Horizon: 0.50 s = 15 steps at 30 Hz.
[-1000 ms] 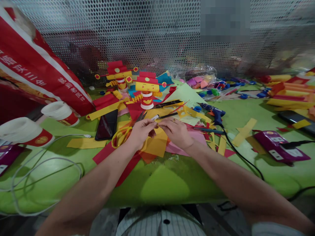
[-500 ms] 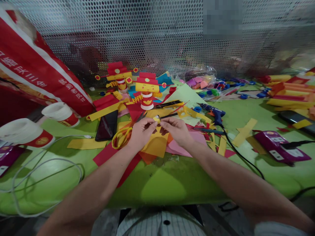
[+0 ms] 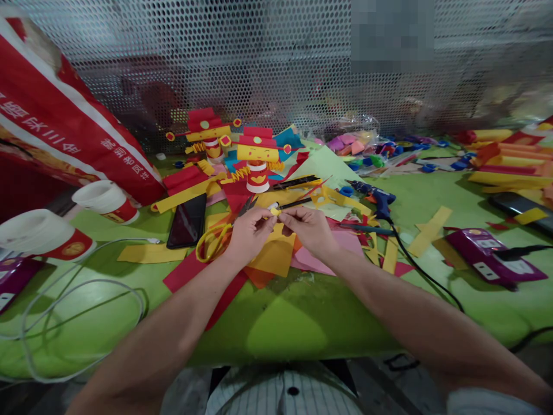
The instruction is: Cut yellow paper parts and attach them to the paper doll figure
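Observation:
Between the fingertips of both hands is a small yellow piece of paper [image 3: 275,212]. My left hand [image 3: 250,231] pinches it from one side, and my right hand [image 3: 310,227] pinches it from the other. Just beyond the fingers lies a black pen [image 3: 295,203]. Orange-yellow paper [image 3: 273,253] and pink paper [image 3: 348,245] lie under and beside the hands. Yellow-handled scissors [image 3: 212,242] rest by my left wrist. Past the hands stands a paper-cup figure [image 3: 258,153] with a red hat and curled yellow arms; a similar figure [image 3: 210,135] is behind it.
A blue glue gun [image 3: 380,200] with a black cord lies to the right, near a purple power strip [image 3: 492,259]. On the left are a phone [image 3: 188,222], paper cups [image 3: 106,202], a white cable [image 3: 129,281] and a large red bag [image 3: 73,115]. A perforated metal panel [image 3: 259,63] rises behind.
Both hands stay almost in the same place, still pinching the small yellow paper, which appears slightly turned. The view has shifted a little.

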Motion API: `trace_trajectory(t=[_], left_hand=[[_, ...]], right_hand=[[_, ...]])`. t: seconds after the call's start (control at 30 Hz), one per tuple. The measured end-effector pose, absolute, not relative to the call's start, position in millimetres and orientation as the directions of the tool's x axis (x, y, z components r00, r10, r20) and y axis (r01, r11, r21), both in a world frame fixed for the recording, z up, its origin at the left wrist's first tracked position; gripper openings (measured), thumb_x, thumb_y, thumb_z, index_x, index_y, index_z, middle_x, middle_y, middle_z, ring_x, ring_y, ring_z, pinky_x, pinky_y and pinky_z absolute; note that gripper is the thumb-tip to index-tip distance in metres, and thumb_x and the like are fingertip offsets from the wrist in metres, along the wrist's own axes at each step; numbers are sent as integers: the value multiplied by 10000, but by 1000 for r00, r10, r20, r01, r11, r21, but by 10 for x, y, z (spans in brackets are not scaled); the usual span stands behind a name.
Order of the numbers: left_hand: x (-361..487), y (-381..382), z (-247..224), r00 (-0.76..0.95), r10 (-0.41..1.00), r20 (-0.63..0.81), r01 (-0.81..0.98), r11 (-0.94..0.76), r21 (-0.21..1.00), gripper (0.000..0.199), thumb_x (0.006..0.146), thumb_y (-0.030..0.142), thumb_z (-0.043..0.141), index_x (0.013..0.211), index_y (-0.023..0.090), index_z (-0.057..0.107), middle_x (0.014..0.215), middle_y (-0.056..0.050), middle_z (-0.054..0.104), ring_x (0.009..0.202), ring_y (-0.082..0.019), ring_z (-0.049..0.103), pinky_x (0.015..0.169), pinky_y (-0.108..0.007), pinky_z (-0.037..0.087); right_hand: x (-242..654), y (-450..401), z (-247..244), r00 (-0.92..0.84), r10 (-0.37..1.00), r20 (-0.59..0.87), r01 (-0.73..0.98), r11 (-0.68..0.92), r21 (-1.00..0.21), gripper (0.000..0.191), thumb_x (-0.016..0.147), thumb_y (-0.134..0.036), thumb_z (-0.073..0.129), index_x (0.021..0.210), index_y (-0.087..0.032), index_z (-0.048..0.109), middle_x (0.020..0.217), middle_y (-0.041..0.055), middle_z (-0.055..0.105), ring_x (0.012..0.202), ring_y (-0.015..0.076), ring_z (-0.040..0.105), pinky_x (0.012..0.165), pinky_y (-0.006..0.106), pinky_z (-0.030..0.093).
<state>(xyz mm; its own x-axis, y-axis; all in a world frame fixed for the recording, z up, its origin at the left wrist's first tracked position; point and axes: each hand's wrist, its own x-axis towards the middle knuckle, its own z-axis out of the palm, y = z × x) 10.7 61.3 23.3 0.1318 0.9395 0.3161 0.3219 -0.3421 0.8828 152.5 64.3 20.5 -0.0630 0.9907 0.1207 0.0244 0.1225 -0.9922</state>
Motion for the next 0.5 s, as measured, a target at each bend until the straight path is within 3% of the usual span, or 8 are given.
trace_trajectory(t=[0.13, 0.27, 0.5], left_hand=[[134, 602, 260, 118, 973, 200, 241, -223, 944, 127, 728, 283, 612, 679, 190, 541, 575, 34, 547, 509, -92, 535, 520, -214, 400], [146, 612, 275, 125, 983, 133, 120, -148, 982, 168, 710, 312, 627, 790, 180, 559, 693, 25, 588, 472, -72, 527, 477, -213, 417], [121, 613, 280, 107, 974, 202, 274, -224, 935, 121, 747, 273, 584, 667, 185, 559, 501, 48, 521, 447, -77, 494, 482, -203, 389]], right_hand=[[1530, 636, 188, -84, 976, 201, 111, 209, -972, 288, 700, -458, 612, 657, -174, 616, 495, -18, 561, 455, 95, 523, 467, 231, 431], [1539, 624, 184, -130, 959, 253, 178, 274, -945, 251, 773, -405, 539, 676, -180, 594, 510, -15, 563, 474, 98, 542, 478, 227, 437], [1538, 622, 166, -177, 946, 272, 209, 306, -929, 229, 793, -388, 521, 705, -182, 569, 547, -14, 563, 500, 98, 544, 500, 227, 440]])
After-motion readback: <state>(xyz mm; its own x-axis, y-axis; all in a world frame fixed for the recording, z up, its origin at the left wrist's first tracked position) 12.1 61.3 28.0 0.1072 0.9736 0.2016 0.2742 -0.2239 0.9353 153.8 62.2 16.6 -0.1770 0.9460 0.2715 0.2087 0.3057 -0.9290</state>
